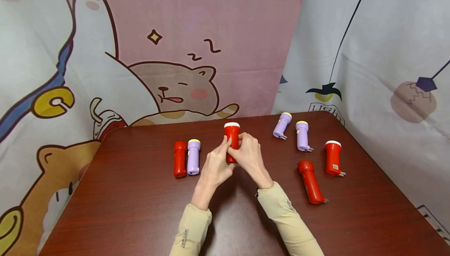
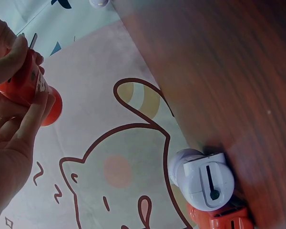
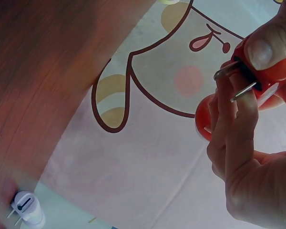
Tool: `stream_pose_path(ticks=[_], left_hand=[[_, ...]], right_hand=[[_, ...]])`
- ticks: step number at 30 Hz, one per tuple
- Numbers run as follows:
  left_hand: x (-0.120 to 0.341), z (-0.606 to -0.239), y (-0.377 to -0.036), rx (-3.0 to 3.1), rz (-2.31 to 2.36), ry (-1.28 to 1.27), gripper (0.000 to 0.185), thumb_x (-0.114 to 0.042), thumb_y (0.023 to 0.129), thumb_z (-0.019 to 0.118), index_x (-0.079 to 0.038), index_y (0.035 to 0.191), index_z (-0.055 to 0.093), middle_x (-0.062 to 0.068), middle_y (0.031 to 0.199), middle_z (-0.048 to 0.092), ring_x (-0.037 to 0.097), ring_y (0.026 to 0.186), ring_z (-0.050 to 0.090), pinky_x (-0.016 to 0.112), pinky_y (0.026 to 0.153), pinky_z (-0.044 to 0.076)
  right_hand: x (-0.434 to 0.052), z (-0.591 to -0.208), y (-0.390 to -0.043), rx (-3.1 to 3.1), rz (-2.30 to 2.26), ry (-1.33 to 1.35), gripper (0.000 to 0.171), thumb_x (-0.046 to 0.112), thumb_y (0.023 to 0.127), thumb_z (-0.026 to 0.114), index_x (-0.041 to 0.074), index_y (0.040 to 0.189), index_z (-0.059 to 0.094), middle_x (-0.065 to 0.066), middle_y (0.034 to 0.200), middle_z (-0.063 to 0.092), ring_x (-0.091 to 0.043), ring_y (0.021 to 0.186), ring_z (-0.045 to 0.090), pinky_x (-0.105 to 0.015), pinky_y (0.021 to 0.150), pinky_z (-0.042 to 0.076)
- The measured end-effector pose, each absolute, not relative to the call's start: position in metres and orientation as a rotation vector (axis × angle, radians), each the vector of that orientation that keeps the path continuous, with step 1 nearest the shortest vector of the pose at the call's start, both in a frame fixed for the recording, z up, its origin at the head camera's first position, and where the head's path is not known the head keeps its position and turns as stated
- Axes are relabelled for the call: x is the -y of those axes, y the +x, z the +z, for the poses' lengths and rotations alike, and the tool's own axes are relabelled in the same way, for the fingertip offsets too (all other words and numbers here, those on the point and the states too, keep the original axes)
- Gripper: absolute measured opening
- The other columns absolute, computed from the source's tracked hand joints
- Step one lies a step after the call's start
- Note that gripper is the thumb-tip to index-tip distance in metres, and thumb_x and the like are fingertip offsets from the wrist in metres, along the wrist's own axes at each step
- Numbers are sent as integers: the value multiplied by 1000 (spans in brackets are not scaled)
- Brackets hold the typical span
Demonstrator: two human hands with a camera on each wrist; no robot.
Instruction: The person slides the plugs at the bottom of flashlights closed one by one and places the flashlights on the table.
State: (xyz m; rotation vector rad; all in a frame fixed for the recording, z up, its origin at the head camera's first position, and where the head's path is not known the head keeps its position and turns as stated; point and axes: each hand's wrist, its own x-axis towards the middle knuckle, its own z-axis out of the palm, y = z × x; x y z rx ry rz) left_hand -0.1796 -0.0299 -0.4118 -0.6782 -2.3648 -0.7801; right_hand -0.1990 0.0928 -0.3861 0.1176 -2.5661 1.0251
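Note:
Both hands hold a red flashlight (image 1: 232, 131) with a white rim, upright above the middle of the table in the head view. My left hand (image 1: 215, 166) grips it from the left, fingers curled along its body. From the right, my right hand (image 1: 249, 153) grips the same flashlight, its thumb across the lower body. Two metal plug prongs (image 3: 243, 90) stick out of the flashlight's tail in the right wrist view, close to the fingers. In the left wrist view one prong (image 2: 33, 41) shows beside a thumb. The hands hide much of the body.
Left of the hands stand a red flashlight (image 1: 180, 160) and a purple flashlight (image 1: 193, 158), side by side. To the right are two purple flashlights (image 1: 282, 126) and two red ones (image 1: 311, 183), prongs out. A cartoon-printed cloth (image 1: 246, 52) hangs behind the brown table (image 1: 126, 201).

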Motion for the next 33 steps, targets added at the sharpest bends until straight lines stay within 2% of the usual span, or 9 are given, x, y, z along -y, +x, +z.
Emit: stream_pose_path(ticks=[17, 33], left_hand=[[30, -414, -182, 2355, -746, -709, 68, -7, 64, 84, 6, 125, 56, 29, 129, 56, 31, 95, 69, 35, 82, 56], [32, -414, -182, 2380, -743, -718, 68, -5, 65, 83, 6, 126, 55, 28, 130, 55, 32, 99, 69, 36, 84, 55]], right_hand=[[-93, -388, -200, 2566, 979, 139, 37, 30, 77, 70, -3, 93, 64, -15, 83, 69, -28, 72, 65, -41, 68, 55], [-92, -390, -201, 2579, 973, 140, 38, 30, 77, 71, -3, 94, 64, -17, 84, 70, -29, 73, 66, -41, 69, 55]])
